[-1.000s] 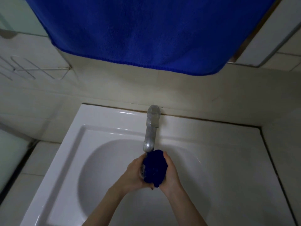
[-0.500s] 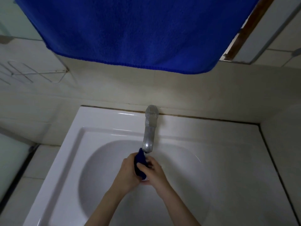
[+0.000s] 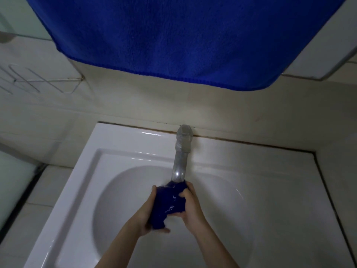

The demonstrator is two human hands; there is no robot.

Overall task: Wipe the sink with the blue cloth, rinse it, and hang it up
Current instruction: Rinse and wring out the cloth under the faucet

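Both hands are kneading the blue cloth (image 3: 170, 203), which is bulging out between them again after being squeezed almost out of sight half a second ago. The left hand (image 3: 144, 219) is cupping its lower end and the right hand (image 3: 191, 207) is pinching its upper side, just under the tap (image 3: 180, 163) over the sink (image 3: 77, 180) bowl. Rinsing is seemingly going on, with hanging yet to come. Above, a large blue towel (image 3: 173, 35) is hanging. No writing is showing.

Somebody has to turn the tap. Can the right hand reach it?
Probably yes. The right hand is just below the tap, with nothing between them. But its fingers grip the blue cloth, so it must let go first.
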